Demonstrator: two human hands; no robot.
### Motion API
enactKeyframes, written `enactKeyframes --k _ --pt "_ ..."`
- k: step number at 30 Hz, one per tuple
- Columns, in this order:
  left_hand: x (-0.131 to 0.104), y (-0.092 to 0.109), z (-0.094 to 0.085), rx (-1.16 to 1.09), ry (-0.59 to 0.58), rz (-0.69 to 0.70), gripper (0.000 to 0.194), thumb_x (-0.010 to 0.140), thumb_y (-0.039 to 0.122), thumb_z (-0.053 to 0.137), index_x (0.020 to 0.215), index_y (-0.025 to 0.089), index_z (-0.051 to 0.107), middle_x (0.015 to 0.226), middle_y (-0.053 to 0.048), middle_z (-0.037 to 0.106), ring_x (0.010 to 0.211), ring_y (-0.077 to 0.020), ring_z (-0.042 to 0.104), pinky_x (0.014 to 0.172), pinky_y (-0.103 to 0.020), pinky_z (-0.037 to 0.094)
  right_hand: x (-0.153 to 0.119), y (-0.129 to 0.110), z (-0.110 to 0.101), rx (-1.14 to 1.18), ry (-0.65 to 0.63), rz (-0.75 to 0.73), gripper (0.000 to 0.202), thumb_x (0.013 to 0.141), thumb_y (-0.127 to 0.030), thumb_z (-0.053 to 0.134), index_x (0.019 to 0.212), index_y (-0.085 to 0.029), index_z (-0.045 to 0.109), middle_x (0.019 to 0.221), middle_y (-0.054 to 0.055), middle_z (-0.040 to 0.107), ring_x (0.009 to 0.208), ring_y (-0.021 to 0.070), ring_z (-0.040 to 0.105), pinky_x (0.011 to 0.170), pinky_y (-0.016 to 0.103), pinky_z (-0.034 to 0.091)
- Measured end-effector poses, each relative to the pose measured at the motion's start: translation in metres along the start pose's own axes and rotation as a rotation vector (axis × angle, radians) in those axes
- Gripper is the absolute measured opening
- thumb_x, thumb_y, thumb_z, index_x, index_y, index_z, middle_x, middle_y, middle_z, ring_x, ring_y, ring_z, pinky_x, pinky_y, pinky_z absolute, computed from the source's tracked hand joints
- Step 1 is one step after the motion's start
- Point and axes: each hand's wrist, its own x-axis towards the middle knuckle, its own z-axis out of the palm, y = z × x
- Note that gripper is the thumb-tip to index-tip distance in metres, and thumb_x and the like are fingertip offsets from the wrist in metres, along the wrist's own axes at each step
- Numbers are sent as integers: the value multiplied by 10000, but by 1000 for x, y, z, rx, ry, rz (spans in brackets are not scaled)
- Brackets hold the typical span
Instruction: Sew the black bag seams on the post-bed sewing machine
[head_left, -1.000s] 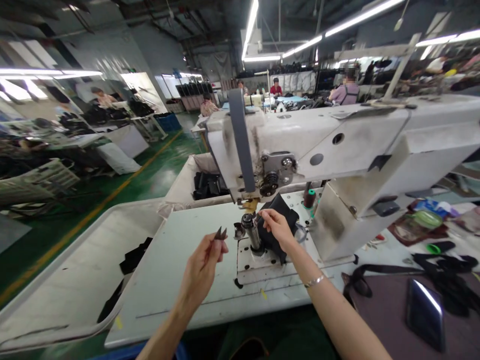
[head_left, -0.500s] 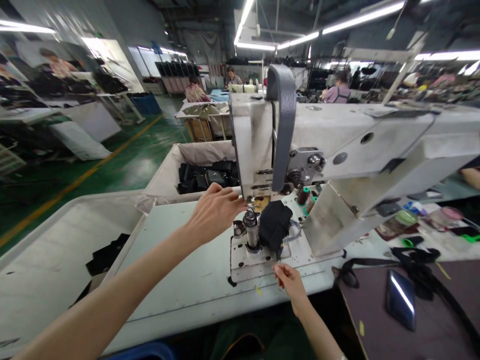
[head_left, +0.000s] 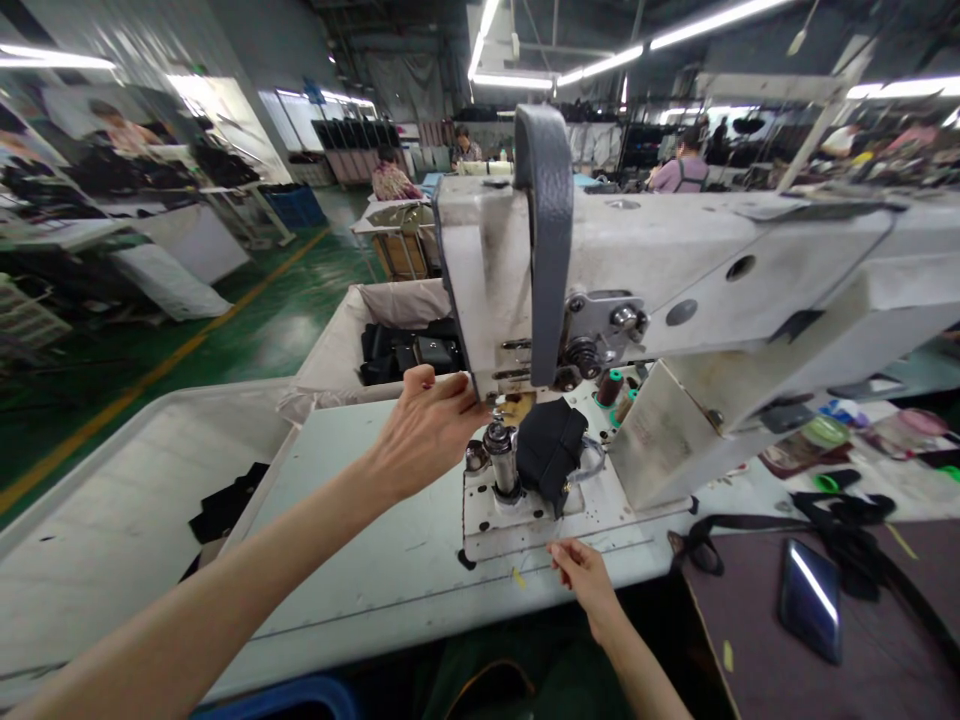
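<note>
Bin (head_left: 330, 365) holds black pieces (head_left: 416, 350) (some shiny), beyond the hands (head_left: 431, 425).

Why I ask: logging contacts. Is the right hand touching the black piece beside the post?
Apart: the head view shows white plate between the right hand and the black piece.

Tubes (head_left: 514, 81): overhead, blown out to white
Roof (head_left: 420, 30): left dim
Floor (head_left: 292, 325): marked by pale glare
Phone (head_left: 810, 600): crossed by a bright reflection
Machine (head_left: 487, 280): softly lit, clearly rendered
Frame edges: stretched, softly blurred

Green floor (head_left: 292, 310), yellow line (head_left: 172, 355)
</note>
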Motion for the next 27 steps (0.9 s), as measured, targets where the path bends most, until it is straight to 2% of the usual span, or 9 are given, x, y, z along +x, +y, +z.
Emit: enactKeyframes --k 4,11,17,19,22,24,27 --pt "4 -3 0 -44 -10 -20 280 973 212 505 761 197 687 688 -51 669 829 -243 595 821 -449 296 1 7 2 -10 -13 8 488 687 -591 744 810 -120 733 636 18 606 516 101 456 516 236 312" --pt "6 -12 1 -187 -84 -73 313 987 354 494 802 209 701 729 -45 711 815 -230 608 810 -426 283 4 10 4 -22 -14 15 482 676 -572 735 797 -106 731 623 21 610 502 93 445 504 227 306" --pt "-6 -8 11 -330 -154 -231 242 976 347 510 879 209 683 765 -20 711 765 -193 595 836 -399 302 8 11 7 -36 -26 18 482 679 -580 732 791 -112 724 626 19 608 504 94 448 511 233 321" --pt "-9 -4 13 -389 -182 -306 267 986 363 487 877 194 662 738 -7 684 703 -166 576 790 -353 337 9 12 8 -42 -34 20 493 684 -592 724 793 -111 725 630 20 612 503 94 452 517 236 332" --pt "-11 1 14 -484 -234 -412 313 1003 396 435 897 180 636 670 21 611 592 -128 523 627 -272 337 9 14 7 -52 -42 18 502 694 -601 714 814 -114 734 640 23 622 514 98 464 525 238 347" --pt "-10 5 13 -539 -271 -460 327 974 466 485 929 177 632 622 46 548 538 -112 474 552 -248 303 8 15 6 -60 -47 16 490 698 -592 715 813 -116 736 639 23 625 519 101 470 526 238 350" --pt "-5 10 12 -595 -308 -514 390 861 560 634 908 173 626 594 68 491 513 -98 426 524 -240 284 6 16 2 -74 -52 14 461 711 -572 711 799 -120 726 631 17 616 516 99 469 527 239 350"
